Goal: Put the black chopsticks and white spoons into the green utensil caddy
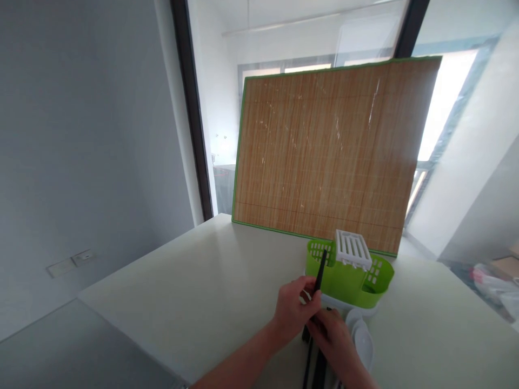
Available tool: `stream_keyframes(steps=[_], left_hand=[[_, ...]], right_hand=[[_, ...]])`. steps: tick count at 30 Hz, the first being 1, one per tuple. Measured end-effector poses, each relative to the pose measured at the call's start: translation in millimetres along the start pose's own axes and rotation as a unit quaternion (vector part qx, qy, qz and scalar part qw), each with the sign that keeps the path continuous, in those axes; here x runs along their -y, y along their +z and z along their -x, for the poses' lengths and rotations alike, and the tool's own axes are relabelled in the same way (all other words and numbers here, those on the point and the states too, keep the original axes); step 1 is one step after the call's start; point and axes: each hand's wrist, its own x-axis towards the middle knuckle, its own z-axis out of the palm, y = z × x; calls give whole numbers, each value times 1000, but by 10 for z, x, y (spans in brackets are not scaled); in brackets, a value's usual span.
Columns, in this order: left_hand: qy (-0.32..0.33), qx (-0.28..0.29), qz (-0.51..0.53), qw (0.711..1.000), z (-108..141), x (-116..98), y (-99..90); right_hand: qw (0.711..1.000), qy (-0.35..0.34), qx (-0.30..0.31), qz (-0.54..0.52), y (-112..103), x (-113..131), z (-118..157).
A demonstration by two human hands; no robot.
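Head view showed the left hand [295, 302] pinching a dark stick [321, 272] before the green basket [344, 286], long axis slanting upward, tip far and slightly right; the right hand's [333, 329] grip was unclear. Room spread left across the bench [194, 281] to its edge.

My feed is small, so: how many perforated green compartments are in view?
2: the left compartment, partly behind the black stick, and the right compartment, on the other side of the white slotted piece. More may be hidden behind that piece.

The caddy [344, 283] looks like smooth plastic, the mat [324, 151] finely ribbed wood, the tabletop [235, 270] smooth.
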Motion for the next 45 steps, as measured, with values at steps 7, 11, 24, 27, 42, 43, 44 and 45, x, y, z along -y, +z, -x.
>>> stream_keyframes(steps=[7, 11, 24, 27, 42, 43, 44, 45], left_hand=[[-27, 27, 44, 998, 35, -18, -90], [-46, 51, 78, 995, 32, -10, -134], [-58, 114, 163, 978, -7, 29, -215], [-54, 116, 164, 978, -5, 31, -222], [-9, -56, 173, 983, -733, -438, -572], [5, -86, 171, 981, -889, -488, -581], [17, -103, 173, 979, -1042, -518, -565], [23, -106, 178, 978, -1185, -525, -522]], right_hand=[[999, -40, 17, -15, -5, 7, 6], [998, -53, 33, -5, -23, 25, 26], [996, -66, 53, -33, -71, 56, 38], [996, -66, 67, -8, -64, 45, 43], [995, -79, 47, 34, -109, -13, 31], [995, -82, 39, 39, -120, -15, 24], [995, -84, 32, 46, -131, -15, 18], [995, -87, 22, 54, -142, -14, 13]])
